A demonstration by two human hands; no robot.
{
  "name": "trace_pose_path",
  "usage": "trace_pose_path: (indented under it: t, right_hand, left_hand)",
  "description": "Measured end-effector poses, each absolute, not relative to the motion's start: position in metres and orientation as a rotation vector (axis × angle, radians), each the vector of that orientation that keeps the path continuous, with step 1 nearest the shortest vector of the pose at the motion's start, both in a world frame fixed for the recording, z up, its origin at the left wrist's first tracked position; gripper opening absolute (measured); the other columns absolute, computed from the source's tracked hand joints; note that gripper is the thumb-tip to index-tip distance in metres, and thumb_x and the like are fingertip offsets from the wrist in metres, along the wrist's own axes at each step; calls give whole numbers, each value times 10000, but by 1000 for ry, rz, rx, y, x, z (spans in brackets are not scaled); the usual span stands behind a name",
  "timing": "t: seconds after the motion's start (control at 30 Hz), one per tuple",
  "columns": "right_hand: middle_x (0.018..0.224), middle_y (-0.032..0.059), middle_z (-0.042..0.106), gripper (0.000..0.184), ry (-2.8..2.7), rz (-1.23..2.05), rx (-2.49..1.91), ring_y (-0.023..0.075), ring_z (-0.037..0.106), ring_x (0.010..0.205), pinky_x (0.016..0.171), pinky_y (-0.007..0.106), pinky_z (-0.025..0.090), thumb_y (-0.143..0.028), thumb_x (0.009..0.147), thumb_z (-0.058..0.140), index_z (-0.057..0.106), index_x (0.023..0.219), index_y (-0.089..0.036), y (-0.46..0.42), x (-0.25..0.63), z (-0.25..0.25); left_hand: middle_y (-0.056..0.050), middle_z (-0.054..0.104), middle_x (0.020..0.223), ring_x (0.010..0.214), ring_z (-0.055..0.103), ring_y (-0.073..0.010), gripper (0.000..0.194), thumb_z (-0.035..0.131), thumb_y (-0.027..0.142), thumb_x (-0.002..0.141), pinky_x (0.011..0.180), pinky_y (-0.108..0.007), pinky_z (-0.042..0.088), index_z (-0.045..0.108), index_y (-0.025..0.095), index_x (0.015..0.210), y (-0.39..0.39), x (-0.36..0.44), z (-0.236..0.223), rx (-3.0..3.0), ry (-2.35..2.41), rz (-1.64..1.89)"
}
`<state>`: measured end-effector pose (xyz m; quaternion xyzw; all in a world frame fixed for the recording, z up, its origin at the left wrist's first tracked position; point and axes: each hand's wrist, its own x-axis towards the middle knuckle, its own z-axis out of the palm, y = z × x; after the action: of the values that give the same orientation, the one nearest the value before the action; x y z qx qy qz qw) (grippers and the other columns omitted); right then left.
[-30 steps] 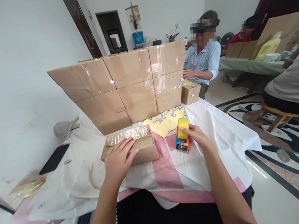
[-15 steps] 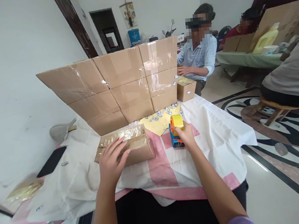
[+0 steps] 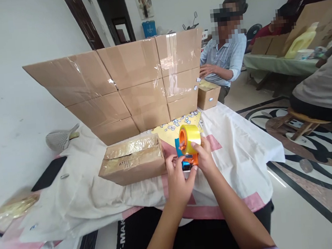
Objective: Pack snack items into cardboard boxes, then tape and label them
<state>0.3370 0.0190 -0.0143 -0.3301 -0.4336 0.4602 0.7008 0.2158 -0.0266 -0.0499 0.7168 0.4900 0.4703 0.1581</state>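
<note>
A tape dispenser (image 3: 178, 146) with a blue and orange body carries a large yellow-rimmed roll of tape (image 3: 193, 138). My right hand (image 3: 205, 156) is closed around its right side, thumb on the roll. At the dispenser's lower front end, my left hand (image 3: 180, 177) has its thumb and fingers curled about the blue part; whether they pinch the tape's end is too small to tell. Just left of my hands, a cardboard box (image 3: 137, 169) lies on the cloth, its top covered with shiny tape, and neither hand grips it.
A tall cardboard panel (image 3: 140, 92) stands across the table behind the box. Near it lie a yellow printed sheet (image 3: 166, 130) and a smaller box (image 3: 208, 95). A fly swatter (image 3: 58, 141) and a black phone-like slab (image 3: 49, 173) are at left. A person (image 3: 226, 57) sits beyond the panel.
My left hand has left the box top and moved right to the tape dispenser. My right hand has raised the dispenser and brought it slightly left, closer to me.
</note>
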Motion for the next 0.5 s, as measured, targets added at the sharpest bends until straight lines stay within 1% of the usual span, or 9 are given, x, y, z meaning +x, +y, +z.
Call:
trace_pose_path:
  t: [0.07, 0.1, 0.2, 0.3, 0.37, 0.43, 0.5]
  right_hand:
    - [808, 51, 751, 288, -934, 1036, -720, 239, 720, 723, 683, 367, 600, -503, 881, 648, 703, 933, -225, 18, 332, -18]
    - [790, 55, 743, 337, -913, 1014, -736, 244, 717, 716, 674, 372, 598, -551, 901, 606, 700, 911, -227, 18, 330, -20]
    - [737, 63, 711, 496, -844, 897, -850, 254, 708, 712, 670, 382, 592, -670, 928, 468, 681, 830, -233, 23, 328, -31]
    - [734, 61, 691, 601, -845, 822, -948, 252, 698, 723, 679, 377, 582, -747, 924, 371, 673, 825, -237, 29, 329, -40]
    - [743, 59, 686, 631, -865, 784, -981, 240, 684, 701, 669, 366, 569, -775, 920, 352, 665, 833, -234, 30, 331, -43]
    - [756, 53, 683, 638, -877, 752, -1011, 224, 662, 666, 641, 353, 554, -792, 919, 348, 652, 849, -235, 30, 333, -43]
    - [790, 50, 690, 641, -908, 741, -1042, 220, 655, 672, 628, 344, 545, -805, 921, 347, 649, 901, -240, 29, 337, -42]
  left_hand:
    - [-127, 508, 1273, 1198, 592, -266, 182, 628, 301, 931, 1024, -450, 534, 676, 213, 1082, -25, 212, -49, 1990, 1390, 1326]
    - [-120, 522, 1259, 1182, 596, -255, 141, 608, 283, 940, 1027, -439, 528, 695, 216, 1029, -25, 210, -47, 1966, 1363, 1322]
    - [-107, 568, 1203, 1136, 611, -242, 145, 622, 247, 920, 1017, -423, 517, 756, 236, 975, -24, 208, -45, 1904, 1266, 1356]
    - [-91, 631, 1112, 1054, 646, -228, 152, 661, 233, 884, 918, -382, 543, 778, 251, 979, -25, 211, -44, 1796, 1219, 1347]
    - [-86, 668, 1079, 1029, 666, -219, 125, 664, 228, 874, 851, -341, 550, 762, 235, 951, -26, 214, -43, 1717, 1193, 1294]
    - [-85, 702, 1053, 1007, 693, -215, 93, 658, 243, 874, 822, -320, 556, 726, 211, 929, -28, 218, -42, 1609, 1161, 1226]
    - [-81, 727, 1012, 882, 727, -200, 121, 652, 298, 884, 774, -316, 570, 684, 192, 932, -29, 220, -42, 1457, 1129, 1151]
